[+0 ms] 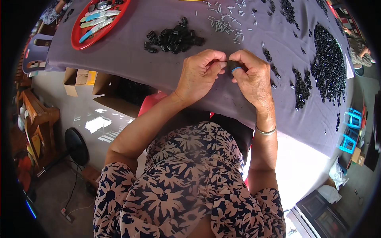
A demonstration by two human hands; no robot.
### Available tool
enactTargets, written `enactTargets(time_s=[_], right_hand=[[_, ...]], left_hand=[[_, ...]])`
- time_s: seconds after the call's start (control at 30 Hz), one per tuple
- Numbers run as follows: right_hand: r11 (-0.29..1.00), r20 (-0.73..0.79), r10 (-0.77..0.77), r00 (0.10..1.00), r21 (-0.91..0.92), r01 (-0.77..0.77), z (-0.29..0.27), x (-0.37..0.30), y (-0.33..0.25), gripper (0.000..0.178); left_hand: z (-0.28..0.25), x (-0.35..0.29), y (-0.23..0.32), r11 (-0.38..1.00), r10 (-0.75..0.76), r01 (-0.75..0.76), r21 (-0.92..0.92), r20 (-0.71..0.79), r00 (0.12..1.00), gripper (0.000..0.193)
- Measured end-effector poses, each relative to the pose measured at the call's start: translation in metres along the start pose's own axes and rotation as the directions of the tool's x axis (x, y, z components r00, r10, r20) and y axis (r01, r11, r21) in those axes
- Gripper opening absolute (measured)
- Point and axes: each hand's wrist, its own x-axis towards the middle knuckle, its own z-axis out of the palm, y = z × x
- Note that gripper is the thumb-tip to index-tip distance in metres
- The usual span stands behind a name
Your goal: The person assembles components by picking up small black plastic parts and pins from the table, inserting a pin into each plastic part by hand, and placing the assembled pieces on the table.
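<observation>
My left hand [203,73] is pinched closed over the purple-grey tablecloth, thumb against forefinger, and whatever it grips is too small to make out. Close beside it, fingertips almost meeting, my right hand [254,77] is closed too. A dark patch with a blue band shows at its thumb and forefinger; I cannot tell whether this is a finger covering or a held part. Just beyond my left hand lies a pile of small black cylindrical parts [174,37]. Small clear and silvery pin-like pieces [224,23] are scattered farther off, past both hands.
At the far left a red tray [74,37] holds blue and white handled tools. A big heap of black parts [327,59] spreads along the right side, with a smaller cluster [302,89] nearer. Open cardboard boxes [113,93] stand below the table's left edge. Blue stools [349,131] are at right.
</observation>
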Motion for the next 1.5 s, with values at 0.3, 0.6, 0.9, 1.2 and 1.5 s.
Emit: enactTargets(time_s=[0.3, 0.6, 0.9, 1.2, 1.5], right_hand=[[0.962, 0.129, 0.226, 0.966, 0.125, -0.241, -0.007, 0.003, -0.007, 0.021], [0.933, 0.157, 0.271, 0.95, 0.198, -0.299, -0.015, 0.003, -0.006, 0.035], [0.946, 0.208, 0.145, 0.967, 0.259, -0.197, -0.017, 0.001, 0.011, 0.044], [0.961, 0.129, 0.054, 0.99, 0.261, -0.086, -0.011, 0.003, 0.006, 0.012], [0.977, 0.054, 0.102, 0.993, 0.183, -0.11, 0.002, 0.001, 0.002, 0.016]], left_hand=[[0.002, -0.001, -0.001, 1.0, 0.021, -0.021, 0.02, -0.009, 1.0, 0.009], [-0.001, 0.003, -0.001, 0.986, -0.02, 0.024, -0.167, 0.022, 1.0, 0.011], [-0.006, 0.004, -0.002, 0.972, -0.026, 0.034, -0.231, 0.041, 0.999, 0.013], [-0.009, 0.005, 0.001, 0.983, -0.02, 0.034, -0.183, 0.078, 0.997, 0.013], [0.0, 0.002, -0.003, 0.982, -0.004, 0.008, -0.187, 0.024, 1.0, 0.009]])
